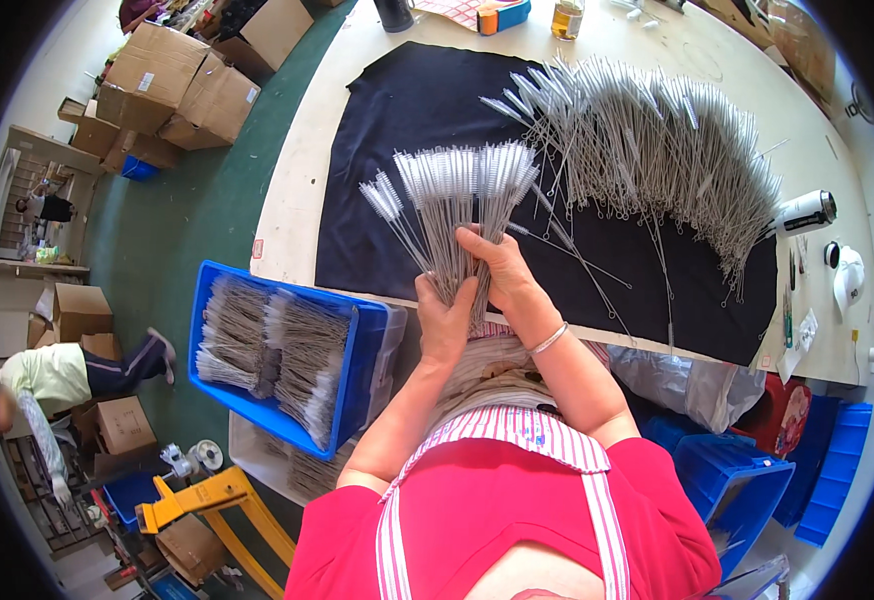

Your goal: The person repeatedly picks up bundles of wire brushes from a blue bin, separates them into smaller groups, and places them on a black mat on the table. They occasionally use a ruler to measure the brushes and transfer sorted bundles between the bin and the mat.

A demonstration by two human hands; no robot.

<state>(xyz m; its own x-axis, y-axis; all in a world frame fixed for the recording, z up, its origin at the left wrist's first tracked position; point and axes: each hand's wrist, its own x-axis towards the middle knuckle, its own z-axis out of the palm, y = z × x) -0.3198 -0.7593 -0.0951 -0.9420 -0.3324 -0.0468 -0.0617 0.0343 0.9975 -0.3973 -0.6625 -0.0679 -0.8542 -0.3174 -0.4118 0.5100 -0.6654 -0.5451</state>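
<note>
a fan of thin wire brushes (452,215), each a twisted metal stem tipped with white bristles, stands up from the two hands just below the centre of the view, over the near edge of a black cloth (407,130) spread on a pale table (292,190). the bristle ends splay toward 12 o'clock; the stems gather into a tight neck at 6 o'clock of the fan. they look light, springy and slippery against one another, so the bundle would likely slide or scatter if gripped loosely. the sound place to take hold seems to be the bare stems low down, where they bunch, not the soft bristles, which would bend and catch.

the left hand (444,320) is wrapped around that neck from below, fingers closed on the stems. the right hand (502,270) presses against the same bundle from 3 o'clock, fingers curled narrow over the wires, a bangle on the wrist.

at 1 to 3 o'clock of the hands, a long row of similar brushes (657,150) lies fanned on the cloth. at 8 o'clock, a blue bin (362,380) holds more bundled brushes.
</note>
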